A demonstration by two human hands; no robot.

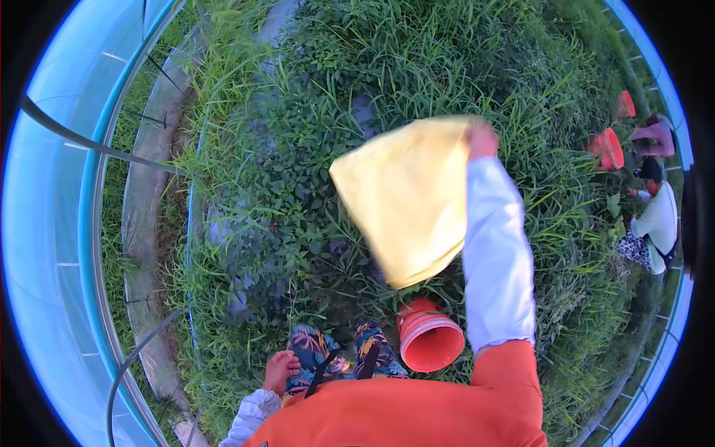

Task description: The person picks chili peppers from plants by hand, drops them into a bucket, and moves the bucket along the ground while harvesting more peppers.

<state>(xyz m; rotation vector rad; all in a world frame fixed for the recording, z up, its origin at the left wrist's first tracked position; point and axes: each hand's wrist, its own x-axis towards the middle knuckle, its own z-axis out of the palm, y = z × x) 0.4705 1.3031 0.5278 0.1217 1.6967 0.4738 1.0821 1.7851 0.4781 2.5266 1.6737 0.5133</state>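
My right hand (482,140) is stretched out ahead over the plants, its fingers closed on the upper corner of a pale yellow bag (406,197). The bag hangs spread out and is blurred by motion; its opening cannot be made out. Below its lower edge a red bucket (432,339) stands tilted among the plants, its mouth toward me and nothing visible inside. Near my left thigh is my left hand (281,370), with its fingers loosely curled in and nothing seen in them.
Leafy plants and tall grass (313,179) surround me. To the left run a pale ground strip (145,208) and a blue plastic greenhouse wall (52,201) with metal tubes. At the right, two people (659,212) are by the plants, near red buckets (609,149).
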